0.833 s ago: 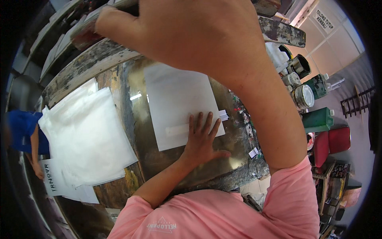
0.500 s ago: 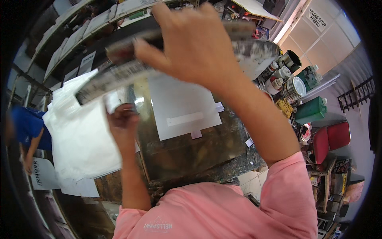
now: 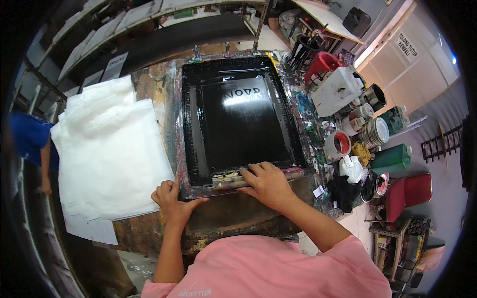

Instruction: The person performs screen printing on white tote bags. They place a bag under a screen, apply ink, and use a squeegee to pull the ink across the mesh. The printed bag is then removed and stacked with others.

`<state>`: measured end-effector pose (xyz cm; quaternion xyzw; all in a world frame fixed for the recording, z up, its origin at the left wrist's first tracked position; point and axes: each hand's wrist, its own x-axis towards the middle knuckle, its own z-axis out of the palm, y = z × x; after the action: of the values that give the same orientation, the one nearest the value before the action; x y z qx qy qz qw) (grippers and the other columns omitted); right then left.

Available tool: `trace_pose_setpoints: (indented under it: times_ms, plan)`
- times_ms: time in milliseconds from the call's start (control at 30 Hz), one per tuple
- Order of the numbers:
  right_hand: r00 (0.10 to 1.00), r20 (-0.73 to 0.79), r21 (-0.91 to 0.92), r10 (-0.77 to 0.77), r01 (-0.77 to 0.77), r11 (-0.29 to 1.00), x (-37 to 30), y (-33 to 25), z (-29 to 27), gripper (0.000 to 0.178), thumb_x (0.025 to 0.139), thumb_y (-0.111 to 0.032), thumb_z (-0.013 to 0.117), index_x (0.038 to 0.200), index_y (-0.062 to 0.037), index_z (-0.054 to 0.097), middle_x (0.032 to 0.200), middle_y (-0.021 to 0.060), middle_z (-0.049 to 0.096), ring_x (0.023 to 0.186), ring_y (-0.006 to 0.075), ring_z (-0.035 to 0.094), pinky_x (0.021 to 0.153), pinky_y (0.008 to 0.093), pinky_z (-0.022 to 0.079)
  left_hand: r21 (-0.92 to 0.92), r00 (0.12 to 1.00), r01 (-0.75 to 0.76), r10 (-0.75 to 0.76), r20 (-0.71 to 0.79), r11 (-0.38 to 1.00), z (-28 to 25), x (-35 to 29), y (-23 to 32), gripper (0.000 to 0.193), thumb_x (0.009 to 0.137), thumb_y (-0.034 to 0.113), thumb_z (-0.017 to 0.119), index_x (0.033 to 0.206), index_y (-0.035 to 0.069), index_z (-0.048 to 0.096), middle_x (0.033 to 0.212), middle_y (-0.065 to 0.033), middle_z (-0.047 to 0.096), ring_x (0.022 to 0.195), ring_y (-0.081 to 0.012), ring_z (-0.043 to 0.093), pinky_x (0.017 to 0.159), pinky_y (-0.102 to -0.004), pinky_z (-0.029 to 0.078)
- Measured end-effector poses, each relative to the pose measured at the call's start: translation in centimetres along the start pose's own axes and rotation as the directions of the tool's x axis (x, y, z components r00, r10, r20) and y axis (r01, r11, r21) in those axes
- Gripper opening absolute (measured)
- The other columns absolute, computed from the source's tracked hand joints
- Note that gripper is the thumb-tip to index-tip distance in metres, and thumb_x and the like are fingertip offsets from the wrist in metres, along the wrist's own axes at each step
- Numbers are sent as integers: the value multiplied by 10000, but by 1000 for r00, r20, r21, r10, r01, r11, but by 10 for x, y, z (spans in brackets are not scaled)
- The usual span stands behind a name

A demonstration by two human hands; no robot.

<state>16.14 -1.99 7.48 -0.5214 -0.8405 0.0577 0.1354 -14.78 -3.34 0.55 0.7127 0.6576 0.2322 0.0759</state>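
Observation:
A screen printing frame lies flat on the stained work table, its dark inked mesh showing a rectangular design with letters. At the frame's near left corner is my left hand, thumb and index finger spread along the two outer edges. My right hand grips the near edge, fingers over the top and thumb at the front side. Under and beside those fingers lies a smeared wooden bar, perhaps a squeegee. The white sheet seen earlier is hidden beneath the frame.
A stack of white sheets lies left of the frame. Along the right stand a white jerrycan, a tape roll, tins and a green jerrycan. At far left is a person in blue.
The raised frame has come down flat over the white sheet. My right hand has come down and nearer with its edge; my left hand has moved nearer to the frame's corner.

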Motion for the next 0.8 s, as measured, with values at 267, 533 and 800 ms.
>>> trace_pose_setpoints:
  times_ms: [267,533,800]
  plan:
    - [962,-243,-67,-125,112,991,136,101,61,434,879,-407,831,1192,-127,725,1046,93,680,985,319,672,798,451,589,4,1000,8,-8,7,1000,-1,-1,0,1185,456,670,976,1478,143,688,1071,-80,577,1073,-312,515,982,-472,341]
    - [990,98,-40,-100,104,994,296,171,5,537,1015,-646,609,1094,-135,756,993,146,761,987,377,739,831,527,576,-149,1000,-13,14,3,989,-1,-3,-6,1324,479,793,905,1499,-4,626,951,-52,569,974,-275,506,973,-462,338]
    - [990,-104,-144,-97,81,986,282,166,30,536,1012,-659,585,1040,-146,739,928,139,762,931,371,751,792,528,580,-264,1000,8,-5,9,964,3,-8,-7,1341,559,741,903,1571,-52,522,953,-50,626,926,-276,489,963,-442,364]
